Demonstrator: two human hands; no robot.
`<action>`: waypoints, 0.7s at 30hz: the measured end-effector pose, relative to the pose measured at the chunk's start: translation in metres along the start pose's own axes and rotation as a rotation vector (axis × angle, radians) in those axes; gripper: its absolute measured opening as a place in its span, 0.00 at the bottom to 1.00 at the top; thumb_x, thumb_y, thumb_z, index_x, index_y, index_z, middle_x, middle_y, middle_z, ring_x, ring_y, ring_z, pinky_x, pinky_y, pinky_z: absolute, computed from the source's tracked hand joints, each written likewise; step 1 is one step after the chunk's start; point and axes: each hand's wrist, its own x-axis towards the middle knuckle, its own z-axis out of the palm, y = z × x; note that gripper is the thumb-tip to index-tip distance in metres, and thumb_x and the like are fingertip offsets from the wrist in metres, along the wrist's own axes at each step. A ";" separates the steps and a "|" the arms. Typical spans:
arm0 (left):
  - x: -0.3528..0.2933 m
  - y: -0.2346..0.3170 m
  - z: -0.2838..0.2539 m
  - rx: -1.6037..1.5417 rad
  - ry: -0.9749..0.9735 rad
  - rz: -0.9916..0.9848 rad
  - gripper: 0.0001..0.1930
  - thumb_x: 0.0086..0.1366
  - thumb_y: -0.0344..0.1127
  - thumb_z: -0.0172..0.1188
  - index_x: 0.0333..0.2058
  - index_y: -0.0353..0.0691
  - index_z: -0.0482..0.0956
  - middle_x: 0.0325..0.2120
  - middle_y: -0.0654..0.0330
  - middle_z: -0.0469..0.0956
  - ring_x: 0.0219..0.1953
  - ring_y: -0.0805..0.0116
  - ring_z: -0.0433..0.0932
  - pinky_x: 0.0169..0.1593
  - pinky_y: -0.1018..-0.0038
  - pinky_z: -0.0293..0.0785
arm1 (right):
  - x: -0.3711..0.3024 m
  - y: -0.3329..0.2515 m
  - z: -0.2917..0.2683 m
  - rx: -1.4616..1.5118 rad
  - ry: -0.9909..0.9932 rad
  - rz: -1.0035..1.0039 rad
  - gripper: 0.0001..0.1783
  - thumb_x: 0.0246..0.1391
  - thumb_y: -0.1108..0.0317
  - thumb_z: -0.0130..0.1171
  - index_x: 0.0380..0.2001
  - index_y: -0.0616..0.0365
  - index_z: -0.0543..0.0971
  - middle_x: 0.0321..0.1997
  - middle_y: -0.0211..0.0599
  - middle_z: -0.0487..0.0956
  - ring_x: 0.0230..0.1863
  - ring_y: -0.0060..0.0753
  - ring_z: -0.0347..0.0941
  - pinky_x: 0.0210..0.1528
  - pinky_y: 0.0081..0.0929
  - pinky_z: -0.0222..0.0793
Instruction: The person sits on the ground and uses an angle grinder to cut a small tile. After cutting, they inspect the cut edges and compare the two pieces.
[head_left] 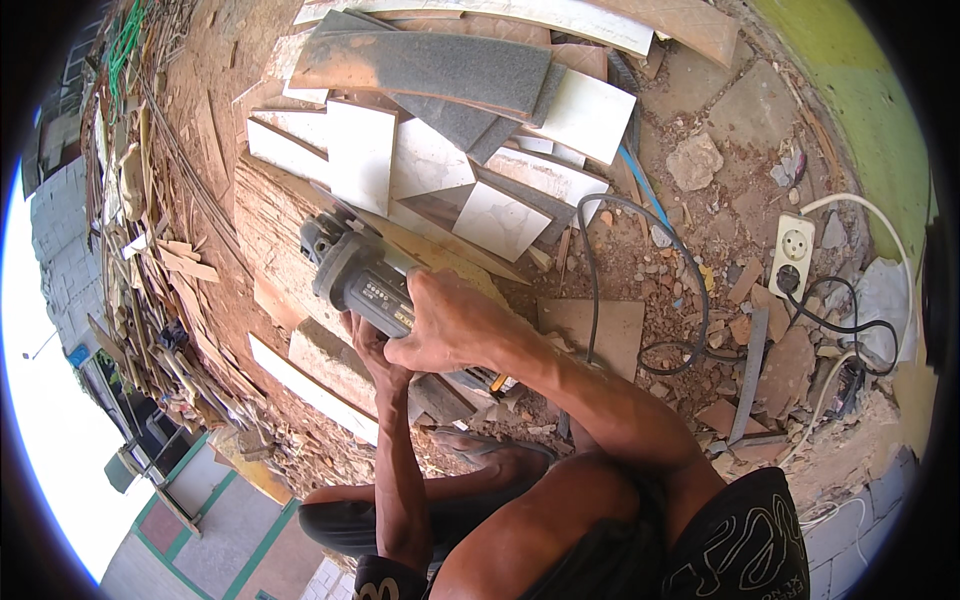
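A grey-and-black angle grinder (372,287) points toward the far left, its metal head and blurred disc edge over a wooden board (262,205). My right hand (455,325) is wrapped over the grinder's body from above. Below it, my left hand (375,350) is closed against the body's underside, with some fingers hidden. Just beyond the disc, a white tile piece (362,155) leans upright among other cut tiles. Another pale tile piece (503,220) lies tilted to its right.
Long dark grey strips (430,68) rest across the tile pile. A black cable (703,300) loops over rubble to a white socket strip (794,245) at right. A metal ruler-like strip (750,375) lies nearby. Scrap wood (180,340) is heaped at left. My sandalled foot (500,455) is close below.
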 end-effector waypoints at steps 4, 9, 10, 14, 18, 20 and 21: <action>0.000 -0.001 0.000 0.030 0.005 0.031 0.22 0.46 0.44 0.74 0.40 0.41 0.83 0.47 0.56 0.79 0.59 0.49 0.69 0.66 0.51 0.57 | 0.000 0.001 0.000 0.006 0.021 -0.019 0.25 0.39 0.61 0.67 0.25 0.81 0.77 0.18 0.59 0.79 0.19 0.50 0.80 0.21 0.41 0.78; 0.000 0.000 0.000 0.044 -0.001 0.025 0.22 0.46 0.45 0.74 0.40 0.41 0.83 0.47 0.56 0.79 0.59 0.49 0.68 0.65 0.51 0.58 | 0.000 0.001 0.001 -0.006 0.013 -0.006 0.25 0.39 0.61 0.67 0.25 0.80 0.77 0.18 0.59 0.79 0.19 0.50 0.80 0.22 0.41 0.78; 0.001 0.000 0.000 0.037 0.001 0.019 0.22 0.46 0.45 0.74 0.40 0.41 0.83 0.48 0.56 0.79 0.59 0.49 0.68 0.65 0.51 0.58 | 0.000 0.001 0.000 -0.009 0.010 -0.008 0.24 0.39 0.61 0.67 0.25 0.80 0.77 0.18 0.58 0.78 0.19 0.50 0.80 0.22 0.41 0.77; 0.000 0.000 -0.001 0.028 -0.024 -0.004 0.23 0.46 0.45 0.74 0.40 0.41 0.84 0.48 0.56 0.79 0.60 0.49 0.68 0.66 0.51 0.58 | -0.001 0.001 0.000 -0.012 0.011 -0.012 0.24 0.39 0.61 0.67 0.24 0.80 0.77 0.16 0.56 0.78 0.17 0.47 0.78 0.19 0.40 0.75; 0.000 -0.001 -0.001 0.032 -0.025 -0.014 0.23 0.46 0.45 0.74 0.41 0.41 0.84 0.49 0.56 0.80 0.61 0.49 0.68 0.66 0.51 0.57 | -0.001 0.002 0.001 -0.016 0.016 -0.024 0.23 0.38 0.62 0.67 0.24 0.79 0.77 0.16 0.55 0.77 0.16 0.46 0.77 0.18 0.40 0.74; 0.000 0.001 -0.001 0.038 -0.019 -0.005 0.23 0.46 0.45 0.74 0.41 0.41 0.84 0.49 0.56 0.80 0.62 0.49 0.68 0.67 0.51 0.57 | -0.001 0.003 0.001 -0.020 0.027 -0.030 0.23 0.38 0.62 0.67 0.23 0.79 0.77 0.16 0.54 0.77 0.16 0.45 0.77 0.18 0.40 0.74; -0.001 0.001 -0.001 0.041 -0.013 0.006 0.23 0.47 0.45 0.74 0.41 0.41 0.84 0.49 0.56 0.80 0.62 0.49 0.68 0.67 0.51 0.57 | -0.001 0.003 0.002 -0.017 0.042 -0.036 0.22 0.38 0.62 0.67 0.23 0.78 0.77 0.16 0.54 0.78 0.15 0.45 0.76 0.18 0.40 0.74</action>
